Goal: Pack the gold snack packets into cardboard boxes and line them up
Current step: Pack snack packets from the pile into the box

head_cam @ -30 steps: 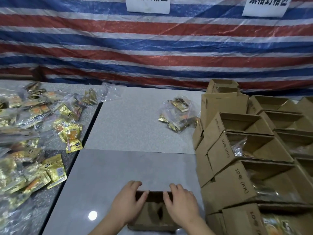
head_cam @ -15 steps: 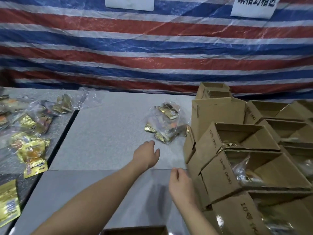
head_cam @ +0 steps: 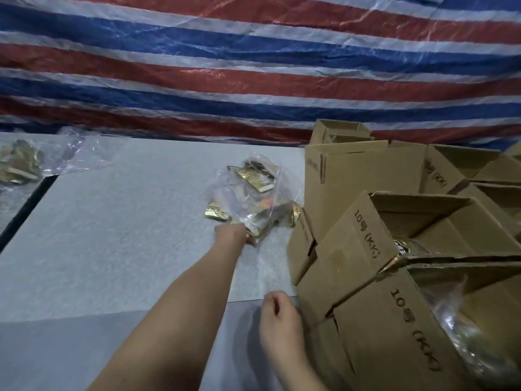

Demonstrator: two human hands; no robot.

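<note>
Open cardboard boxes (head_cam: 366, 249) wall the right; grey table (head_cam: 112, 235) lies bare leftward.

Rear wall: covered across its full width by a tarp (head_cam: 253, 66) in horizontal red, blue and white stripes, creased and wrinkled throughout, hanging down to meet the far edge of the table (head_cam: 127, 221). Table: grey, speckled, matt surface at the far part. A straight seam (head_cam: 112, 313) crosses it from side to side; the slab nearer the camera is smoother and darker, with a dull sheen. Left side: a dark gap (head_cam: 26, 204) runs diagonally, separating what appears to be a second grey surface (head_cam: 11, 204). Lighting: even, diffuse, with soft shadows on the near slab.
</note>
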